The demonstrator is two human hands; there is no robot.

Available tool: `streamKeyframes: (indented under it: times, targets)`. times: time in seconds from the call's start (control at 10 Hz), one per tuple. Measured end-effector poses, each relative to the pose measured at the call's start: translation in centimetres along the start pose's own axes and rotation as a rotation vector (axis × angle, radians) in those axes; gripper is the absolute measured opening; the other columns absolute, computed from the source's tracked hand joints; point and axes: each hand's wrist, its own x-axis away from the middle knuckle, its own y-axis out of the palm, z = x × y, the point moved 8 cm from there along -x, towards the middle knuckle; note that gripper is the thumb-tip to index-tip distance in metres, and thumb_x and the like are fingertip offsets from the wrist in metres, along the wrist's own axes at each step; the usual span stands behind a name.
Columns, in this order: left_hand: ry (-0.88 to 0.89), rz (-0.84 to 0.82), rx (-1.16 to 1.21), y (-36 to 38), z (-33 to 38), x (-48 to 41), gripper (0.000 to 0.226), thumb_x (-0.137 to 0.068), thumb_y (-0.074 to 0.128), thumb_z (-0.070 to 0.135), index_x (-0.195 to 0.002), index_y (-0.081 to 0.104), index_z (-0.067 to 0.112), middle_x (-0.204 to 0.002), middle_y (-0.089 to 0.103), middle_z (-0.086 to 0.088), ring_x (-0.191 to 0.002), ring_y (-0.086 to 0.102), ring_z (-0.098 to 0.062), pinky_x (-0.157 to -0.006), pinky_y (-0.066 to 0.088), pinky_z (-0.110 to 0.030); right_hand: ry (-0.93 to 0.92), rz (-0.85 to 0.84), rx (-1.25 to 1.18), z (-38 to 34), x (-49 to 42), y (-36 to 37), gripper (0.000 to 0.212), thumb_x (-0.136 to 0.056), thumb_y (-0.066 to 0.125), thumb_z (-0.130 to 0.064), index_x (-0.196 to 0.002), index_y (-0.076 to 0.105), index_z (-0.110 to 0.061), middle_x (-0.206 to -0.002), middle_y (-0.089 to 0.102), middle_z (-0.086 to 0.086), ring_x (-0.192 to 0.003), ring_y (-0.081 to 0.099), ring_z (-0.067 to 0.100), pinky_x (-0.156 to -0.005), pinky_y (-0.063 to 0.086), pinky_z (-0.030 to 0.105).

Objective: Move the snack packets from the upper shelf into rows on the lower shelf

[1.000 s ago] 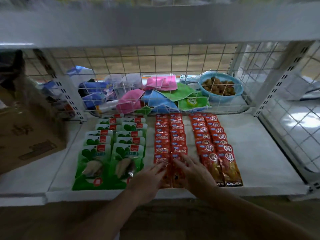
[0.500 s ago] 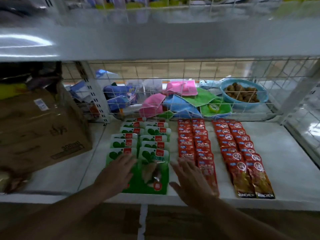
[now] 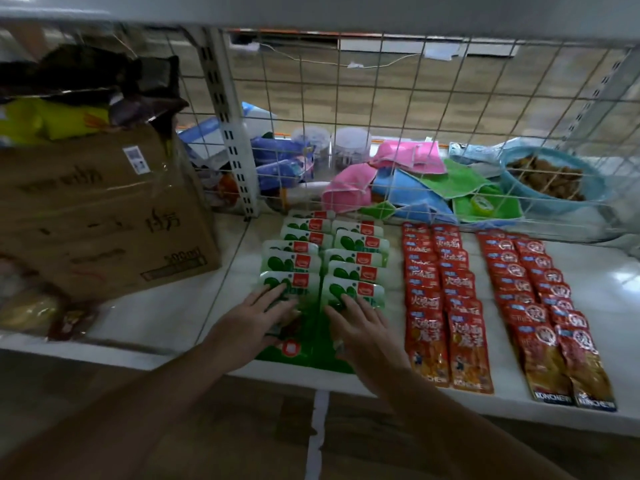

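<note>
Head view: six overlapping columns on the lower shelf [image 3: 606, 299], two of green packets [image 3: 325, 265] and four of red packets [image 3: 498, 292], long axes running front to back; counts per column are unclear. Left hand [image 3: 252, 325] and right hand [image 3: 363, 327] rest flat on the frontmost green packets, fingers spread, gripping nothing.

Both forearms reach forward, left hand [image 3: 254, 322] and right hand [image 3: 363, 327] flat, palms down, fingers spread, side by side.

green packets [image 3: 323, 268] left of red packets [image 3: 446, 299], on shelf [image 3: 616, 306].
</note>
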Motion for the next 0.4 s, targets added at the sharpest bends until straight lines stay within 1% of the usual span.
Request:
streamKeyframes:
  times: [0.1, 0.2, 0.3, 0.4]
  targets:
    - [0.025, -0.009, -0.007, 0.1, -0.2, 0.0, 0.088, -0.081, 0.077, 0.036, -0.154, 0.027, 0.036, -0.164, 0.022, 0.005, -0.149, 0.026, -0.024, -0.109, 0.045, -0.047, -0.007, 0.004, -0.001, 0.1, -0.1, -0.1, 0.086, -0.085, 0.071, -0.041, -0.155, 0.022, -0.027, -0.16, 0.027, 0.013, -0.148, 0.027, 0.036, -0.118, 0.028, 0.054]
    - [0.023, -0.011, -0.026, -0.5, 0.0, 0.2, 0.083, -0.087, 0.07, 0.041, -0.155, 0.023, 0.038, -0.165, 0.017, 0.006, -0.15, 0.021, -0.023, -0.113, 0.04, -0.046, 0.001, -0.009, -0.017, 0.4, -0.1, -0.6, 0.09, -0.085, 0.07, -0.046, -0.156, 0.017, -0.029, -0.163, 0.022, 0.011, -0.149, 0.022, 0.034, -0.119, 0.027, 0.056]
    - [0.01, 0.032, -0.044, -2.2, 1.0, 0.0, 0.069, -0.095, 0.056, 0.049, -0.155, 0.024, 0.036, -0.165, 0.017, 0.007, -0.151, 0.018, -0.022, -0.116, 0.034, -0.044, 0.057, 0.018, -0.047, 2.0, -0.2, -2.2, 0.093, -0.082, 0.071, -0.052, -0.155, 0.019, -0.027, -0.161, 0.026, 0.01, -0.148, 0.026, 0.031, -0.119, 0.029, 0.053]
    - [-0.002, 0.058, -0.008, -4.3, 3.5, -0.6, 0.068, -0.097, 0.043, 0.058, -0.156, 0.02, 0.033, -0.165, 0.013, 0.007, -0.152, 0.012, -0.019, -0.121, 0.025, -0.045, 0.132, 0.018, -0.089, 4.0, 0.6, -4.5, 0.089, -0.082, 0.067, -0.057, -0.152, 0.025, -0.022, -0.159, 0.03, 0.006, -0.147, 0.029, 0.025, -0.12, 0.028, 0.048]
